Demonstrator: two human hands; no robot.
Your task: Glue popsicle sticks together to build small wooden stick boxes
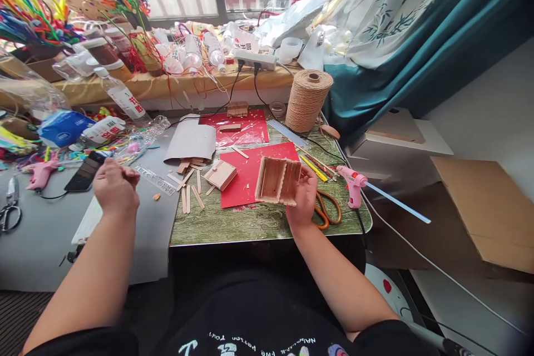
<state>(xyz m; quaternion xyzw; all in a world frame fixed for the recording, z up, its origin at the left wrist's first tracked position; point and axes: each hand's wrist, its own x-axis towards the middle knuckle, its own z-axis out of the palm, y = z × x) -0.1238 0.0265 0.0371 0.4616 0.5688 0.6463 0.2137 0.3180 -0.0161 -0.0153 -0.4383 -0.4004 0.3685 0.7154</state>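
Observation:
My right hand (306, 196) grips a small open box of wooden craft sticks (273, 181) by its right side, above a red sheet (237, 189). The box's hollow inside, split by a ridge, faces me. To the left, my left hand (117, 188) is raised with its fingers curled together, near a black phone (85, 171). Whatever it may hold is hidden. A second small stick-built box (221, 174) rests on the red sheet's left edge. Loose craft sticks (187, 198) lie beside it. Scissors with orange-brown handles (329, 208) are just right of my right hand.
A pink glue gun (354, 184) with a long glue stick overhangs the table's right edge. Behind stands a big twine spool (309, 101). Another pink glue gun (40, 172) and metal scissors (11, 206) lie far left. A power strip (255, 59) trails cords onto the table.

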